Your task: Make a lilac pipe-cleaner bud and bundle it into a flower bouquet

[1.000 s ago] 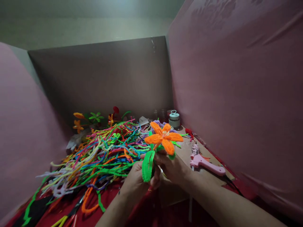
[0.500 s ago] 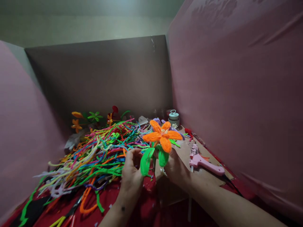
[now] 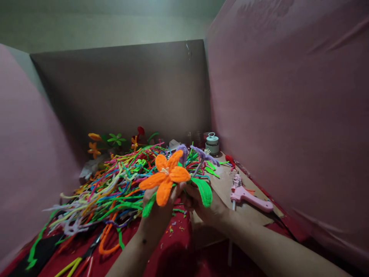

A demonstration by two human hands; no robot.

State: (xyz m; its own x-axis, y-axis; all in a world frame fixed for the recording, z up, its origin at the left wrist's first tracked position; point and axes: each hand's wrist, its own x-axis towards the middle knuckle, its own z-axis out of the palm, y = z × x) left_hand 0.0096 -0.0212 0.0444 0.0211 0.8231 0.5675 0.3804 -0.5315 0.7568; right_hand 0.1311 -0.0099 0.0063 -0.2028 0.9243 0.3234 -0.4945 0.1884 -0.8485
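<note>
An orange pipe-cleaner flower with a pale centre is held up in front of me, facing the camera. Behind its petals, my left hand is closed at the stem, its fingers partly hidden. My right hand is closed beside it, fingers curled at the stem below a green leaf. A second green leaf hangs over the left hand. Just behind, a purple flower leans to the right on a pale stem that runs down toward my hands; whether they hold it too, I cannot tell.
A heap of coloured pipe cleaners covers the left side. Scissors lie at the front left. A pink glue gun rests on the brown board at right. A mint-green jar and finished flowers stand at the back.
The orange flower has moved left and lower, turning to face further left, and now covers part of my left hand. The purple flower behind shows more. My right hand stays close by.
</note>
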